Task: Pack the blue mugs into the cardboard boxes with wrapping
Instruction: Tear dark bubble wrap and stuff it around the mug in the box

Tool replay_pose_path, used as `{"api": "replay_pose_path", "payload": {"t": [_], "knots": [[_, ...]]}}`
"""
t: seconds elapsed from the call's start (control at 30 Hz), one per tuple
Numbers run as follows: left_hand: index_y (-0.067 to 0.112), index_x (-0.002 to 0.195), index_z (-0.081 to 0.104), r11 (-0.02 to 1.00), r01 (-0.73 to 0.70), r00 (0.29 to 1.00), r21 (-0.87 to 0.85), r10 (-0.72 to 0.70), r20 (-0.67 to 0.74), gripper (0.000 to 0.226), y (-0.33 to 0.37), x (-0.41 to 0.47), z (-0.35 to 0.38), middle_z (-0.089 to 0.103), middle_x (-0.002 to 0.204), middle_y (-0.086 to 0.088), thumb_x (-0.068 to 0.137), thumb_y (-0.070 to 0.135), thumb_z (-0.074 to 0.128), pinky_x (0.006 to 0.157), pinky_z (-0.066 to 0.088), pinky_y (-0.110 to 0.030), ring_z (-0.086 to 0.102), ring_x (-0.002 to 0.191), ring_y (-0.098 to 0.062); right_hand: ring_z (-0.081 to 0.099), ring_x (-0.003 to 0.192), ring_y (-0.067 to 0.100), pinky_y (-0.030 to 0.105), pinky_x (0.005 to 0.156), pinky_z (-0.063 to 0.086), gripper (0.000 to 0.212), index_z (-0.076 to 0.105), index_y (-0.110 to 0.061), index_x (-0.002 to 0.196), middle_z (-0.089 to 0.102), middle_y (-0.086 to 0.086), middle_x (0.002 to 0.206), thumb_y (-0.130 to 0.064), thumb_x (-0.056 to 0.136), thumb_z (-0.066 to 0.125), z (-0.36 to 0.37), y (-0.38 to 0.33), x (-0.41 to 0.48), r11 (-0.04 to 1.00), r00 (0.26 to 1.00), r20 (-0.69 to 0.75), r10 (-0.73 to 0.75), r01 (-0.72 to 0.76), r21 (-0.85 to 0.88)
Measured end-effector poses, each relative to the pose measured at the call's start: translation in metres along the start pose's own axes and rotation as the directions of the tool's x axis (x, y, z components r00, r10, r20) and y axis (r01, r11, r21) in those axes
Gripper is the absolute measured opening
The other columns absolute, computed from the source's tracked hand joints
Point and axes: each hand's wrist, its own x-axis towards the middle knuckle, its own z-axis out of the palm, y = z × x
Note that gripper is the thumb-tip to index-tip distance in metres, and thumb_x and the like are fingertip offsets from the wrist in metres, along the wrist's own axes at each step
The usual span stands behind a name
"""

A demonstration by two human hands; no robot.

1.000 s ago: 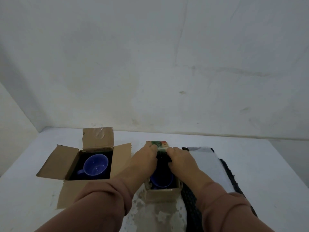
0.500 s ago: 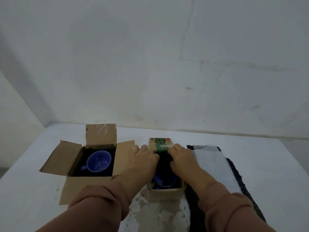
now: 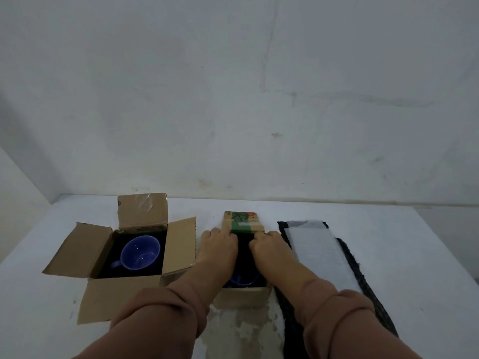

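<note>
**Head view: both hands tucking wrapping around the second mug**

Head camera looks down on a white table (image 3: 388, 255) with two cardboard boxes. Taking the middle box (image 3: 241, 296) as the landmark: the left hand (image 3: 219, 246) and right hand (image 3: 269, 248) both reach into its open top, fingers curled downward against the dark wrapping (image 3: 245, 244) that lines it. How tightly they pinch the wrapping cannot be told, since the fingertips are buried in the dark lining. Below the hands, toward the near wall of this box, the rim of a blue mug (image 3: 243, 281) shows, sitting inside. The far flap (image 3: 243, 222), printed in green and orange, stands up just beyond the fingers.

Left of the middle box, touching or nearly so, sits the open box (image 3: 124, 286) with four flaps spread; its own mug (image 3: 140, 252) rests in dark lining, uncovered. Right of the middle box, a dark mat with a pale strip (image 3: 318, 250) lies flat.

The step in hand looks like folding the wrapping over the mug in the middle box. The next move likely calls for drawing the lining across the mug's mouth, then pulling the far flap down to close, before doing the same for the box on the left.
</note>
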Motion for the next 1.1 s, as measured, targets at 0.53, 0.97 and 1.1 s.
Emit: {"api": "replay_pose_path", "payload": {"t": [0.53, 0.97, 1.1], "knots": [[0.008, 0.152, 0.010, 0.979, -0.124, 0.984, 0.163, 0.100, 0.147, 0.071, 0.006, -0.018, 0.018, 0.007, 0.161, -0.013, 0.096, 0.044, 0.034, 0.106, -0.025, -0.058, -0.016, 0.146, -0.032, 0.016, 0.143, 0.035, 0.056, 0.111, -0.016, 0.061, 0.012, 0.002, 0.147, 0.017, 0.024, 0.154, -0.025, 0.097, 0.036, -0.008, -0.034, -0.008, 0.985, 0.947, 0.277, 0.162, -0.139, -0.101], [0.006, 0.151, 0.014, 0.979, -0.205, 0.975, 0.023, 0.202, 0.096, 0.076, -0.001, -0.007, 0.031, 0.010, 0.160, -0.016, 0.093, 0.046, 0.042, 0.119, -0.006, -0.041, 0.013, 0.146, -0.029, 0.014, 0.144, 0.034, 0.047, 0.117, -0.006, 0.063, 0.008, 0.003, 0.147, 0.013, 0.025, 0.155, -0.028, 0.099, 0.034, 0.001, -0.036, -0.011, 0.993, 0.943, 0.312, 0.116, -0.114, -0.023], [0.006, 0.151, 0.015, 0.978, -0.207, 0.974, 0.019, 0.205, 0.101, 0.079, -0.001, -0.004, 0.032, 0.011, 0.159, -0.015, 0.091, 0.048, 0.046, 0.119, -0.005, -0.041, 0.014, 0.145, -0.029, 0.015, 0.144, 0.033, 0.047, 0.118, -0.004, 0.063, 0.009, 0.003, 0.147, 0.015, 0.024, 0.155, -0.027, 0.099, 0.035, 0.000, -0.035, -0.009, 0.993, 0.936, 0.332, 0.116, -0.113, -0.028]]}}
